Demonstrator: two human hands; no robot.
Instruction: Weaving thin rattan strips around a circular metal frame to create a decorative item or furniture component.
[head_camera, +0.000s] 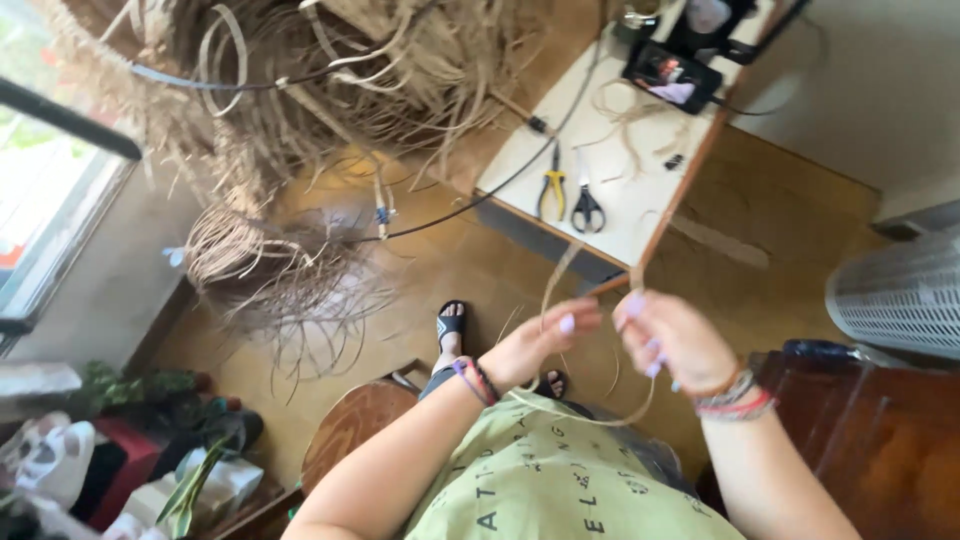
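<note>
A: Brown floor (470, 260) down below, w/ a white table (640, 215) up ahead. What's on it?

B: Yellow pliers (551, 192) & black scissors (587, 208), side by side. A phone (672, 77) sits at the far end, & some loose straw bits near it.

A: And the hands?

B: Left hand (540, 345) is in the middle, fingers pinched on a thin straw strip (560, 275). Right hand (672, 338) is just beside it, fingers curled tight on the same strip. Both have pale purple nails & bands on the wrists.

A: Where's the strip go?

B: It's up in the air btwn the hands, over the lap. It loops up above the left hand, & a long bit hangs down in a curve under both hands, by the green shirt (560, 480).

A: What else is around?

B: Big messy pile of straw (300, 90) at the top left, w/ a round straw bundle (270, 265) below it. A black cable (470, 200) runs from the pile to the table. One foot in a black sandal (450, 325) is on the floor. A wood stool (355, 425) is next to it. White fan (900, 290) on the right, window (50, 200) on the left, & plants (140, 390) & bags in the low left corner.
</note>
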